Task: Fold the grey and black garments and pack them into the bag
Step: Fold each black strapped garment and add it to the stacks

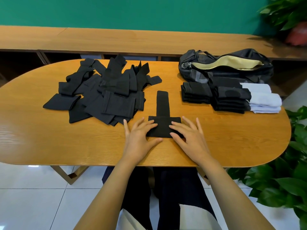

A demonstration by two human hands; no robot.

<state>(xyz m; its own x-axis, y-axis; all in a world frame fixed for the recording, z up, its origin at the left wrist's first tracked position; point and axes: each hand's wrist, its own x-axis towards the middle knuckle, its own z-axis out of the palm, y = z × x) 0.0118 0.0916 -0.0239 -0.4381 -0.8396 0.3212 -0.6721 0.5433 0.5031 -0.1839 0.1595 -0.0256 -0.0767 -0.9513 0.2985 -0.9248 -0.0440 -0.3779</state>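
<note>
Both hands are lying flat at the near middle of the table (pixel 49 138). The left hand (pixel 141 136) is pressing down on the left end of the black garment (pixel 163 126), fingers spread wide and straight, gripping nothing. The right hand (pixel 188 136) is doing the same on the right end, fingers fanned out, thumb resting at the garment's near edge. That garment is forming a T: a folded band is lying crosswise under the fingertips, and a narrow strip is running from it toward the far side, flat on the wood.

Over on the far left, the loose pile (pixel 106 90) of black garments is sprawling in overlapping layers. On the right, the folded black stacks (pixel 196 92) are sitting side by side, two of them. Just beside them to the right, the grey folded garments (pixel 264 99) are lying piled near the table's right end.

Behind those stacks, at the far right of the table, the bag (pixel 232 74) is lying with its zipped mouth gaping and its tan lining showing; what is inside I cannot tell.

A leafy plant (pixel 282 180) is crowding the near right edge, and a wooden bench (pixel 132 39) is running along the green wall (pixel 132 10) beyond the table.
</note>
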